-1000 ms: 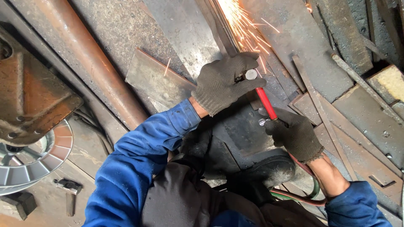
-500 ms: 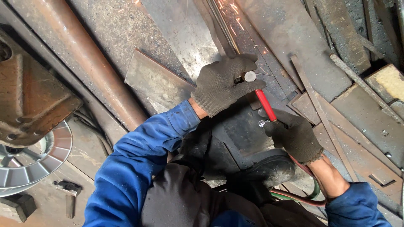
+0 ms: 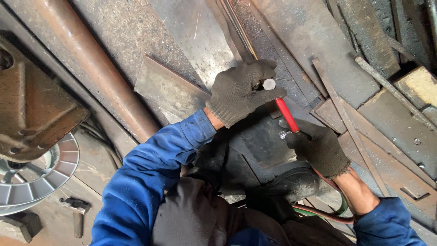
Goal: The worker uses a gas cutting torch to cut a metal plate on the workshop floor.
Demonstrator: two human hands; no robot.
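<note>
Both my hands wear dark knit gloves and hold a cutting torch with a red handle (image 3: 287,115). My left hand (image 3: 241,91) grips the torch's front part, where a round silver knob (image 3: 269,84) shows between the fingers. My right hand (image 3: 318,148) holds the rear of the handle by a small valve. The torch's thin tube (image 3: 236,27) runs up over a grey steel plate (image 3: 195,50). Red and green hoses (image 3: 325,214) trail from the handle past my right wrist. A few faint sparks show on the plate.
A rusty pipe (image 3: 98,68) lies diagonally at the left. A rusted casting (image 3: 32,105) and a wire spool (image 3: 36,177) sit at the far left. Steel plates and strips (image 3: 364,118) cover the right side. My dark boot (image 3: 291,184) rests below the hands.
The bright shower of sparks at the top has died down to a few faint streaks. My hands have kept nearly the same hold on the torch.
</note>
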